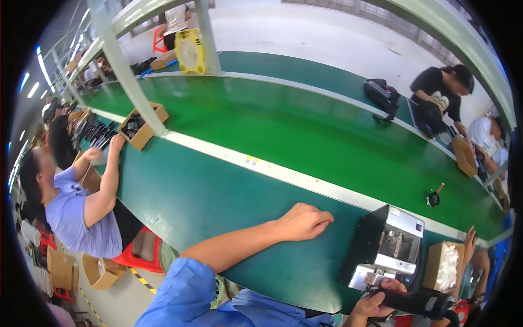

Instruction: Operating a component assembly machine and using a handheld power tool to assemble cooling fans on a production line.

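My left hand (306, 222) rests on the dark green tabletop (180, 185), fingers curled in, with nothing showing in it. At the lower right my right hand (376, 306) grips a thick black cylindrical device (417, 303), lying roughly level. Its near end meets the metal plate on the front of a small black-and-silver bench machine (396, 240). That machine has a window with metal parts inside. Exactly where the device touches the plate is hidden by my fingers.
Right of the machine stands a cardboard box (434, 267) of white pieces. Beyond a white rail runs a green conveyor belt (283, 131) carrying a small black part (433, 199). A co-worker in lilac (87, 210) works at left beside a box of black parts (143, 128). A metal post (122, 65) rises there.
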Demonstrator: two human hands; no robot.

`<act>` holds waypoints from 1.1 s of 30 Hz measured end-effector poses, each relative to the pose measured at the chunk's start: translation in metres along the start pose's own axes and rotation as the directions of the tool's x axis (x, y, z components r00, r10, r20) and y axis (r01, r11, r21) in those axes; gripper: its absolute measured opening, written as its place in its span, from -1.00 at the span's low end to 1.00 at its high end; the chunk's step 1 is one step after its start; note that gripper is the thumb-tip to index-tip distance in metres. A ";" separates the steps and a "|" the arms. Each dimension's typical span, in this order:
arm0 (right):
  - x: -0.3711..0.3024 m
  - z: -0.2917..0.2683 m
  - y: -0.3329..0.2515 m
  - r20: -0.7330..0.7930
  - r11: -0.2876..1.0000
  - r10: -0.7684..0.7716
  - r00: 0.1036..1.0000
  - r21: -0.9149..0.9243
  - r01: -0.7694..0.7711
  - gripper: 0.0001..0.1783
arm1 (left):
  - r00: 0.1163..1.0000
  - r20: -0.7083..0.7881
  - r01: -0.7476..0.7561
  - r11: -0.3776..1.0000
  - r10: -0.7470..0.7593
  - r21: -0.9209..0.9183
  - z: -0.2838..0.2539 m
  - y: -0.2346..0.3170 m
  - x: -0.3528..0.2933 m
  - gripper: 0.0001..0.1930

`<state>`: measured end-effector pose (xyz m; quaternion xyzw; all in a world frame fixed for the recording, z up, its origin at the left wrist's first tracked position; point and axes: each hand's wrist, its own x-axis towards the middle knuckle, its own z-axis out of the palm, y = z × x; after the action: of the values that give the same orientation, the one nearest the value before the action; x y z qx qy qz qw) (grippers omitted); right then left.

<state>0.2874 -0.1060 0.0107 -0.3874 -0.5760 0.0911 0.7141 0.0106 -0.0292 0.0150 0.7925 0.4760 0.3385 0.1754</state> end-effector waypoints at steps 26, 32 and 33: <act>0.062 0.002 -0.067 0.198 0.968 0.075 0.977 0.220 -0.119 -0.52 | 0.998 -0.064 -0.023 0.998 0.019 -0.057 0.014 0.002 0.000 -0.89; 0.060 0.002 -0.058 0.137 0.968 0.016 0.990 0.247 -0.050 -0.49 | 0.998 -0.060 -0.018 0.999 0.015 -0.045 0.012 0.006 0.000 -0.87; 0.058 0.002 -0.055 0.133 0.965 0.016 0.991 0.256 -0.050 -0.47 | 0.998 -0.063 -0.017 0.999 0.014 -0.043 0.011 0.005 0.000 -0.87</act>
<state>0.2867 -0.1091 0.0902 -0.2938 -0.5978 0.2024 0.7179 0.0220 -0.0316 0.0100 0.7811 0.4675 0.3751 0.1750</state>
